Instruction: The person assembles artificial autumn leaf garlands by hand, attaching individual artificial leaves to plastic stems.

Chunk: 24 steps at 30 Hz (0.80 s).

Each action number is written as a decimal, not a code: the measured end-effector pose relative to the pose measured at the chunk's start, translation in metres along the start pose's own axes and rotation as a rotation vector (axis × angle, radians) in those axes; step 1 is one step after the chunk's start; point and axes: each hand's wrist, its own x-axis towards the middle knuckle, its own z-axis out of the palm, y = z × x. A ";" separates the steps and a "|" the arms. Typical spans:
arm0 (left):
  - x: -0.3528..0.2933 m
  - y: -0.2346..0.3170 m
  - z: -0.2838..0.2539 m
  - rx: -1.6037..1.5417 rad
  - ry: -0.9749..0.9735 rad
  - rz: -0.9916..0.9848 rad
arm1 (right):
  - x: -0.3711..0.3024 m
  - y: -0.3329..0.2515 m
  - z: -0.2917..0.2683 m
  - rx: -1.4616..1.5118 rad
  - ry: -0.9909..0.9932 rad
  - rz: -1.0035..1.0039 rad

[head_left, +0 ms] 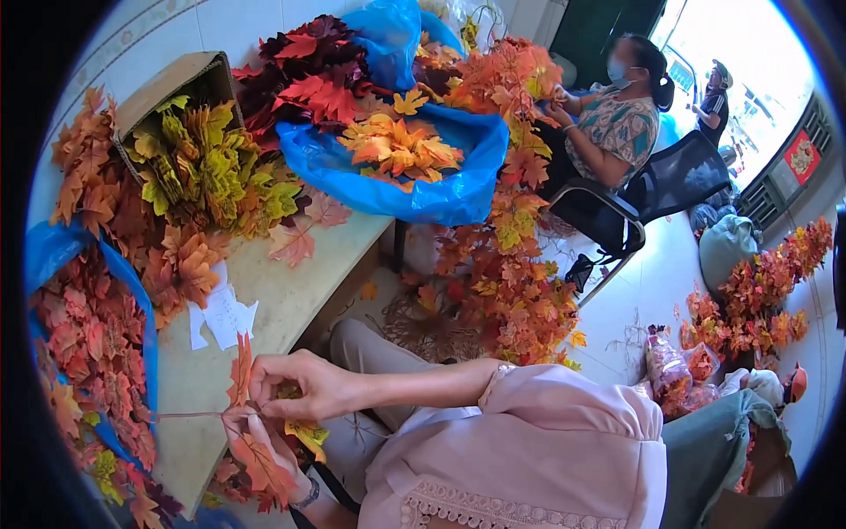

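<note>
My left hand (264, 441), with a band at its wrist, is closed on a thin brown stem (189, 414) that points away over the table. My right hand (304, 386) pinches at the same spot beside it, its thumb and finger together. An orange artificial maple leaf (240, 368) stands up at the joint. Another orange leaf (264, 467) lies across my left hand, and a yellow-green leaf (308, 436) shows below my right hand. What exactly the right fingertips grip is too small to make out.
The pale table (291, 278) bears a torn white paper (225, 309), a cardboard box (176, 84) of green leaves, and blue bags (441, 207) of orange and red leaves. A leaf garland (520, 300) hangs past the table. Beyond it, a masked person (608, 132) sits working.
</note>
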 end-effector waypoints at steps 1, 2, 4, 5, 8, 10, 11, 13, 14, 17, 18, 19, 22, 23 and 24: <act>0.000 -0.001 0.000 -0.007 0.001 0.005 | 0.000 0.001 0.000 -0.008 -0.004 -0.001; 0.000 -0.003 0.001 -0.055 -0.040 0.015 | 0.000 0.001 -0.001 -0.015 -0.019 -0.003; -0.001 -0.008 0.000 -0.111 -0.081 0.029 | 0.000 0.001 -0.002 -0.031 -0.037 -0.005; 0.000 -0.012 -0.004 -0.116 -0.114 0.008 | -0.001 0.000 -0.002 -0.043 -0.043 -0.003; 0.001 -0.020 0.002 -0.136 -0.072 -0.024 | -0.003 -0.005 -0.004 -0.080 -0.021 0.021; -0.002 -0.018 0.008 -0.128 0.023 -0.040 | -0.003 -0.006 -0.002 -0.080 -0.006 0.048; -0.006 -0.014 0.009 -0.149 0.066 -0.044 | -0.003 -0.004 0.001 -0.071 -0.014 0.043; -0.010 -0.011 0.004 -0.153 0.134 -0.053 | -0.001 -0.001 0.007 -0.042 -0.027 0.066; -0.013 -0.014 -0.001 -0.022 0.120 0.001 | -0.003 0.002 0.009 -0.016 -0.034 0.102; -0.018 0.000 0.012 0.132 0.165 -0.048 | -0.006 0.006 0.004 -0.072 0.023 0.154; -0.012 0.011 0.025 0.085 0.129 -0.091 | -0.007 0.005 -0.001 -0.045 0.035 0.124; -0.010 -0.003 0.006 0.275 0.059 0.050 | -0.007 0.007 0.002 0.000 0.055 0.145; -0.008 -0.005 0.004 0.342 -0.032 0.122 | -0.008 0.020 0.003 0.154 0.099 0.104; -0.009 -0.004 0.008 0.068 0.026 -0.012 | -0.008 0.021 0.003 0.166 0.121 0.110; -0.009 -0.003 0.011 -0.213 0.086 -0.126 | -0.007 0.019 0.005 0.174 0.130 0.126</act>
